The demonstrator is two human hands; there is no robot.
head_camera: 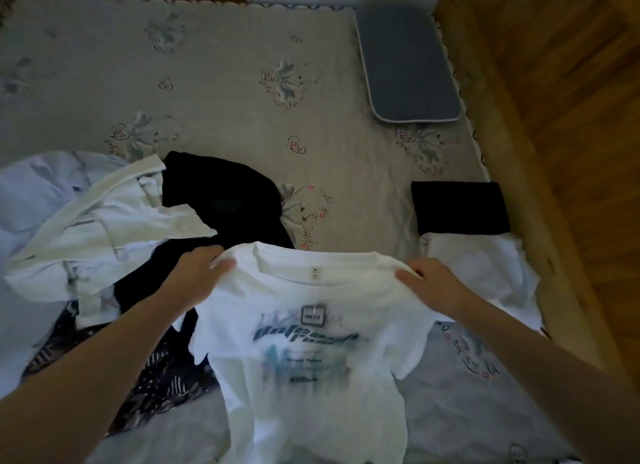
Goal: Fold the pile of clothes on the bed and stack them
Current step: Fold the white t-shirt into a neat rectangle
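I'm seeing both hands holding up the white t-shirt (311,342) at lower center: left hand (197,273) fingers are pinching one shoulder, right hand (429,283) fingers the other. Unfolded pile (104,221) is sitting left of frame on the bed (242,82); folded black piece (459,207) is lying at right.

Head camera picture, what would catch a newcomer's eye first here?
First the white printed cotton T-shirt, held up front and centre, the left hand and right hand gripping its shoulders. Left of it lies a rumpled pile of white, pale blue and black clothes on the floral grey bedsheet. A folded black garment lies at the right edge, a grey rectangular cushion beyond it.
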